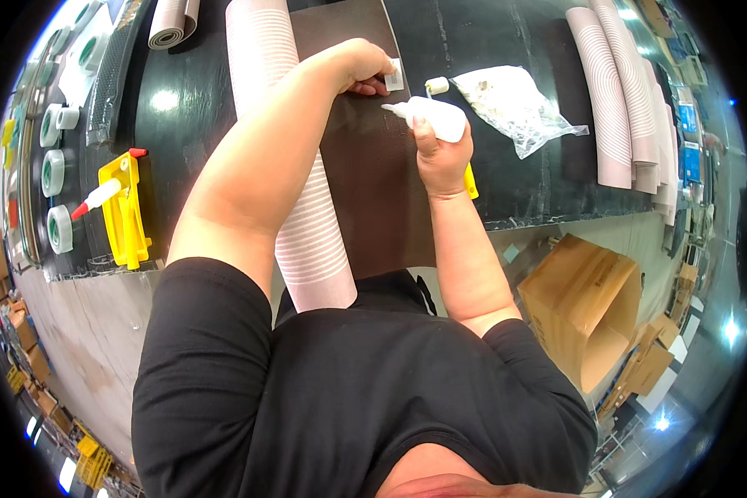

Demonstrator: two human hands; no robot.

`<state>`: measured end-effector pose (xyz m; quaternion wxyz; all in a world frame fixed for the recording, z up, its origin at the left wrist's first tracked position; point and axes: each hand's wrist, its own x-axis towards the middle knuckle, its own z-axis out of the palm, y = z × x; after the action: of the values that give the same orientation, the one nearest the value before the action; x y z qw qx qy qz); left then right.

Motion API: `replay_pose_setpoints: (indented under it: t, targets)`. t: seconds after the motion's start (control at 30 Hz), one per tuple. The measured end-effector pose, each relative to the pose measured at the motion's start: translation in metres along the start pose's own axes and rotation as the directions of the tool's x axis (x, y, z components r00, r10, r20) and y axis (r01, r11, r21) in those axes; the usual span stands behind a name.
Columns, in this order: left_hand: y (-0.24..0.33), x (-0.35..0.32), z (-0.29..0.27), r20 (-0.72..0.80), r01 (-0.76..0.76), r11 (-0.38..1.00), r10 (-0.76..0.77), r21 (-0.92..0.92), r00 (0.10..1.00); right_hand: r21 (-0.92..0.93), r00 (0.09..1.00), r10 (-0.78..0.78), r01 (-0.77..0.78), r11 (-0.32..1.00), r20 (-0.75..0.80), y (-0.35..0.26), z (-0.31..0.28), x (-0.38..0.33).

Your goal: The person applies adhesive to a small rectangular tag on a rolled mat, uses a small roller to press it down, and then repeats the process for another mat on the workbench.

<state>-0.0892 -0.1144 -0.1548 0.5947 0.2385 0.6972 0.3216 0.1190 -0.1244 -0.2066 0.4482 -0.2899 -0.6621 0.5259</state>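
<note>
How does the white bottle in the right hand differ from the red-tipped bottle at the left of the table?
The white bottle is gripped in the right hand; the red-tipped bottle has no hand on it.
The white bottle's nozzle is pale, while the red-tipped bottle's is red.
The white bottle looks larger and rounder in view, the red-tipped bottle slimmer.
Both have whitish bodies and narrow tips.

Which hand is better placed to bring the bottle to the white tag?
Probably the right hand: it holds the white bottle, nozzle pointing left, while the left hand is at the white tag.
</note>
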Motion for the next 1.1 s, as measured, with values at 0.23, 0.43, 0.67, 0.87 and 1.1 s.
replay_pose_setpoints:
  t: [0.23, 0.43, 0.67, 0.87, 1.1]
  targets:
    - [-0.002, 0.007, -0.004, 0.034, 0.002, 1.0, -0.003, 0.017, 0.999, -0.046, 0.997, -0.058, 0.056, 0.997, -0.041, 0.001, 0.002, -0.002]
    - [0.0, 0.006, -0.003, 0.032, 0.0, 1.0, 0.0, 0.017, 0.999, -0.137, 0.994, -0.06, 0.048, 0.989, -0.087, 0.016, -0.002, -0.005]
    - [0.0, 0.007, -0.003, 0.019, 0.013, 1.0, -0.013, 0.007, 1.0, -0.207, 0.989, -0.116, 0.095, 0.974, -0.092, 0.015, 0.0, -0.006]
    - [-0.003, 0.011, -0.003, 0.022, 0.006, 1.0, -0.006, 0.008, 1.0, -0.273, 0.983, -0.172, 0.148, 0.951, -0.066, 0.014, -0.003, -0.007]
    - [-0.001, 0.007, -0.002, 0.011, 0.011, 1.0, -0.012, 0.023, 1.0, -0.274, 0.965, -0.257, 0.235, 0.932, -0.048, 0.023, 0.001, -0.004]
